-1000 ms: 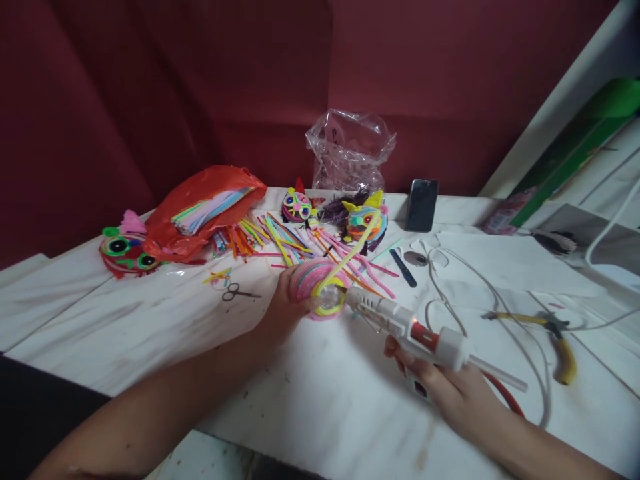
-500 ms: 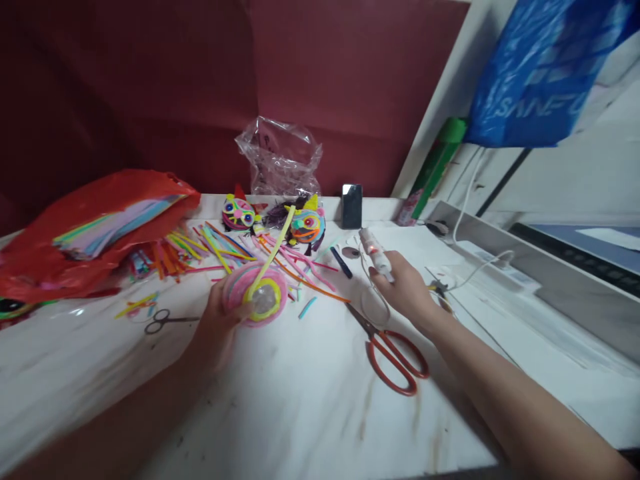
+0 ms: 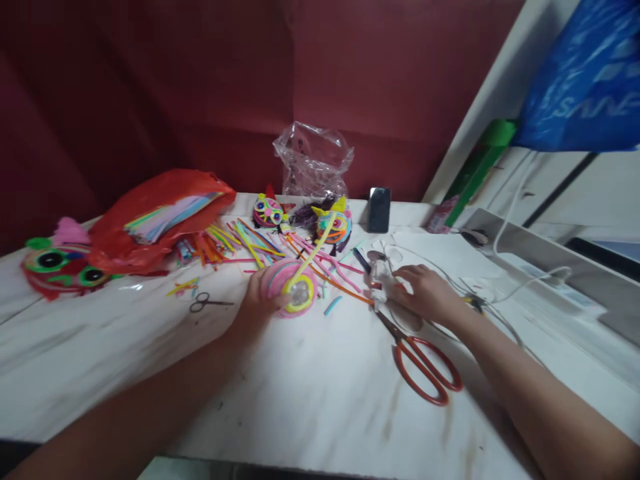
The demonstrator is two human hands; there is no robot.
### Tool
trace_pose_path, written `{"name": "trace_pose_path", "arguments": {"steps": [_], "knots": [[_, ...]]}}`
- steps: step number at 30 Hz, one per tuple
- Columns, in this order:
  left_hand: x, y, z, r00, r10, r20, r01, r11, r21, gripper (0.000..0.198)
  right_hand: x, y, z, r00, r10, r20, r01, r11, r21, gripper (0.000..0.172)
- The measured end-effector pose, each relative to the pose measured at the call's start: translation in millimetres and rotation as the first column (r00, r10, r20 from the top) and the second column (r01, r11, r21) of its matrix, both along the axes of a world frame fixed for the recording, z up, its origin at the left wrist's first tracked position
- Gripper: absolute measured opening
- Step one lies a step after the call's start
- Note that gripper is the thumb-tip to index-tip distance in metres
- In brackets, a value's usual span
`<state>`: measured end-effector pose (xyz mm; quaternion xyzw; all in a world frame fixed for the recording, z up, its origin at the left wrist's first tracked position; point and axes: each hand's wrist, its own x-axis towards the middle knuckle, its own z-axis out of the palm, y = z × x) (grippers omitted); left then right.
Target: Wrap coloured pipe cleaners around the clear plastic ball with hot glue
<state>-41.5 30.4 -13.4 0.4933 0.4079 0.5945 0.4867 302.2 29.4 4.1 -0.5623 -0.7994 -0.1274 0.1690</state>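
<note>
"What does the head view show?"

"The left hand [image 3: 256, 300] is closed on the near-left rim of a pink disc [image 3: 293, 288], around mid-tabletop [image 3: 320, 393]; its yellow strip [image 3: 318, 250] stands up free."

"And the right?"

"The right hand [image 3: 423, 290] is half curled beside the glue gun [image 3: 378, 285] (it's blurred, so I can't tell whether it has hold)."

"How would you work?"

"I'd keep the disc steady by its rim and the gun's hot end off skin."

"Where's room?"

"Mostly between disc and near edge, I'd say. Pipe cleaners [image 3: 245, 243] crowd the far side; large scissors [image 3: 425, 365] lie near the gun."
</note>
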Motion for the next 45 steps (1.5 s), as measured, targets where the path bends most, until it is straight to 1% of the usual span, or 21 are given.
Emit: {"name": "trace_pose_path", "arguments": {"steps": [1,2,3,4,6,7,8,10,11,13,16,18,20,23,25,28,35,38,41,43,45], "knots": [[0.5,-0.3,0.7,1.0,0.0,-0.006,0.0,0.999,-0.032,0.071,-6.9,-3.2,3.8,0.996,0.074,-0.05,-0.066,0.986,0.155,0.016],[0.9,-0.8,1.7,1.0,0.005,-0.022,-0.006,0.999,-0.051,0.073,-17.4,-7.6,8.7,0.982,0.163,-0.096,-0.128,0.945,0.3,0.016],[1.2,-1.5,2.9,0.999,0.003,-0.046,-0.006,0.997,-0.074,0.075,-31.2,-12.9,14.4,0.958,0.256,-0.127,-0.184,0.893,0.41,0.017],[1.4,-2.6,4.0,0.997,0.011,-0.081,-0.017,0.997,-0.074,0.076,-47.4,-18.8,20.5,0.931,0.343,-0.125,-0.246,0.842,0.481,0.018],[1.9,-5.4,6.2,0.986,0.025,-0.163,-0.034,0.998,-0.059,0.077,-82.3,-29.2,31.4,0.871,0.486,-0.071,-0.378,0.755,0.535,0.023],[2.2,-7.1,7.3,0.98,0.029,-0.199,-0.038,0.998,-0.045,0.077,-98.6,-32.7,35.2,0.854,0.52,-0.029,-0.428,0.731,0.531,0.025],[2.5,-8.7,8.3,0.973,0.034,-0.227,-0.041,0.999,-0.028,0.076,-112.9,-34.8,37.4,0.852,0.524,0.008,-0.452,0.728,0.516,0.024],[2.7,-11.3,10.3,0.967,0.039,-0.253,-0.038,0.999,0.008,0.075,-133.7,-35.2,36.5,0.857,0.515,0.008,-0.455,0.751,0.478,0.02],[2.7,-12.1,11.0,0.967,0.037,-0.253,-0.033,0.999,0.019,0.075,-139.9,-34.3,33.7,0.859,0.511,-0.021,-0.445,0.768,0.461,0.016],[2.0,-12.6,11.8,0.969,0.029,-0.244,-0.025,0.999,0.021,0.078,-146.2,-31.9,25.1,0.848,0.513,-0.136,-0.419,0.804,0.421,0.011],[0.6,-11.9,11.0,0.97,0.003,-0.244,-0.001,1.0,0.007,0.082,-147.8,-30.1,11.2,0.79,0.491,-0.368,-0.378,0.862,0.338,0.012],[0.3,-11.9,10.0,0.968,-0.003,-0.25,0.006,1.0,0.012,0.083,-148.5,-30.0,4.9,0.74,0.438,-0.51,-0.35,0.899,0.263,0.01],[0.6,-12.8,9.4,0.967,0.005,-0.253,0.001,1.0,0.021,0.083,-150.2,-30.1,1.8,0.698,0.352,-0.624,-0.321,0.932,0.166,0.007],[1.3,-14.6,9.8,0.963,0.017,-0.268,-0.007,0.999,0.039,0.082,-153.3,-30.2,1.8,0.642,0.227,-0.733,-0.31,0.951,0.023,0.011],[1.3,-14.9,9.7,0.963,0.011,-0.27,0.005,0.998,0.059,0.083,-154.7,-30.4,3.4,0.614,0.189,-0.766,-0.319,0.948,-0.021,0.014],[0.7,-13.7,7.6,0.962,0.0,-0.273,0.022,0.997,0.079,0.083,-155.4,-30.7,5.9,0.592,0.168,-0.788,-0.318,0.947,-0.038,0.014],[0.0,-9.8,1.2,0.953,-0.021,-0.303,0.045,0.996,0.075,0.084,-154.7,-29.3,5.6,0.583,0.117,-0.804,-0.312,0.946,-0.089,0.013],[0.8,-11.1,3.1,0.96,-0.043,-0.276,0.062,0.996,0.057,0.083,-155.1,-30.3,4.5,0.599,0.13,-0.79,-0.308,0.948,-0.077,0.011],[1.7,-13.7,6.3,0.956,-0.03,-0.292,0.037,0.999,0.021,0.078,-155.9,-33.3,6.0,0.624,0.149,-0.767,-0.307,0.949,-0.065,0.008],[2.2,-15.0,8.3,0.95,-0.012,-0.312,0.016,1.0,0.011,0.076,-156.4,-35.5,7.7,0.614,0.149,-0.775,-0.306,0.95,-0.06,0.007],[2.5,-15.5,9.9,0.955,-0.007,-0.297,0.008,1.0,0.001,0.075,-156.7,-37.2,8.9,0.589,0.14,-0.796,-0.297,0.954,-0.052,0.008]]}}
